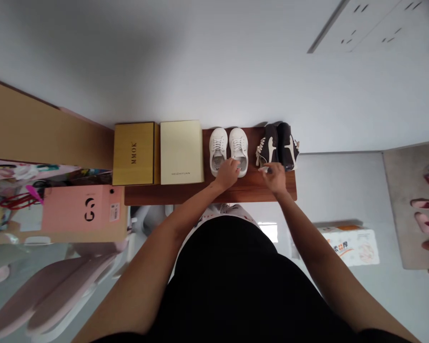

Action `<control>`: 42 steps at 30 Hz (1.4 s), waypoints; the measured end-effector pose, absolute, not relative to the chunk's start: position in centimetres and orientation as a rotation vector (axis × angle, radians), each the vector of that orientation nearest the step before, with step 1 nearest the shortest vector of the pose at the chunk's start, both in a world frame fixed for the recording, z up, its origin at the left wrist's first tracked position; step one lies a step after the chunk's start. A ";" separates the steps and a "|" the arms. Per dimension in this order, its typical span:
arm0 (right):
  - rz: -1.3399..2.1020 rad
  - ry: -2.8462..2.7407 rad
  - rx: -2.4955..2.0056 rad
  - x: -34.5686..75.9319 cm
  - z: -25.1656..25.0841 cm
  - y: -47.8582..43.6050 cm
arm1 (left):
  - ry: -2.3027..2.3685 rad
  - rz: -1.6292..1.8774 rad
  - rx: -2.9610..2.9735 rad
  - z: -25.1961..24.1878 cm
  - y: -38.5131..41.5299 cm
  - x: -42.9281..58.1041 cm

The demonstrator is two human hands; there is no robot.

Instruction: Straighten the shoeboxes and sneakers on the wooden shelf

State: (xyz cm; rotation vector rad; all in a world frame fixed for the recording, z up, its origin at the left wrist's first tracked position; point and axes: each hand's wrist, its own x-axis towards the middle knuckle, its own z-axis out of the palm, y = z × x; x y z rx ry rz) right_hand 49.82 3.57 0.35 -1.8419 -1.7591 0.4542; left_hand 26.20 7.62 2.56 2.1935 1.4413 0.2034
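A pair of white sneakers (229, 145) stands on a dark wooden shelf (207, 193), toes toward the wall. My left hand (228, 172) rests on the heel of the right white sneaker, fingers curled over its opening. A pair of dark sneakers (279, 143) with white stripes stands to the right. My right hand (274, 175) is at the heel of the left dark sneaker, fingers pinched on its back edge.
Two closed shoe boxes lie on the shelf's left part: a gold one (133, 153) and a cream one (181, 152). A pink box (82, 209) lies lower left. A white package (350, 245) sits on the floor at right, beside a mat (403, 209) with pink slippers.
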 end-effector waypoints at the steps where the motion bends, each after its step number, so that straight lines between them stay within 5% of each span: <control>1: 0.389 -1.672 -1.922 51.8 0.2 3.6 | 1.354 0.211 2.195 2.5 7.2 27.5; 4: 0.313 -1.429 -2.252 57.4 -0.4 4.5 | 1.208 0.214 2.061 1.8 6.2 32.1; 10: 0.956 -1.358 -2.422 61.9 -1.7 6.3 | 1.353 0.004 1.726 0.7 7.4 39.2; 26: 0.455 -2.373 -2.359 59.6 2.5 7.1 | 1.203 -0.255 2.123 4.3 10.4 42.6; 42: 0.495 -2.147 -2.477 56.4 2.1 7.4 | 1.288 -0.205 2.064 5.1 11.8 42.3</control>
